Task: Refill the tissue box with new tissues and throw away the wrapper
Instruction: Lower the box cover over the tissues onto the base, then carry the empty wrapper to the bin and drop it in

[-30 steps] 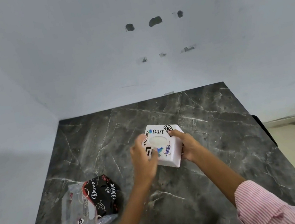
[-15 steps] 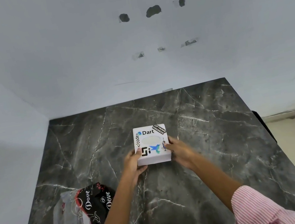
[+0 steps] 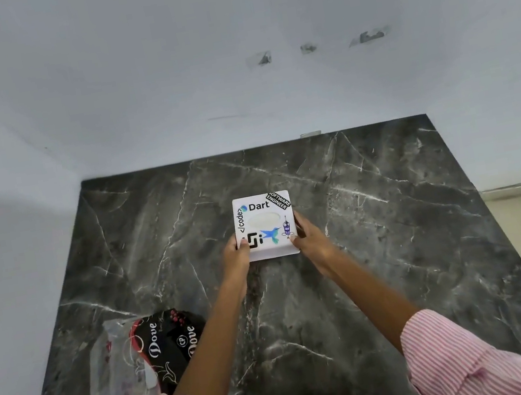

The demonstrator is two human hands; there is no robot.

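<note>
tissue box (image 3: 265,226): square, white, stickered, oval slot; mid-table
left hand (image 3: 236,256): clasping box's left edge
right hand (image 3: 308,239): clasping right edge
wrapper (image 3: 142,364): crinkled clear-and-black plastic, near-left
table (image 3: 399,242): dark veined marble

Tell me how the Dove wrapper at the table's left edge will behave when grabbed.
The wrapper looks like thin, crumpled clear plastic, so it will probably flop and crush in the hand. It lies flattened and seems empty, so likely very light. Its glossy film may slip on the marble table.
</note>
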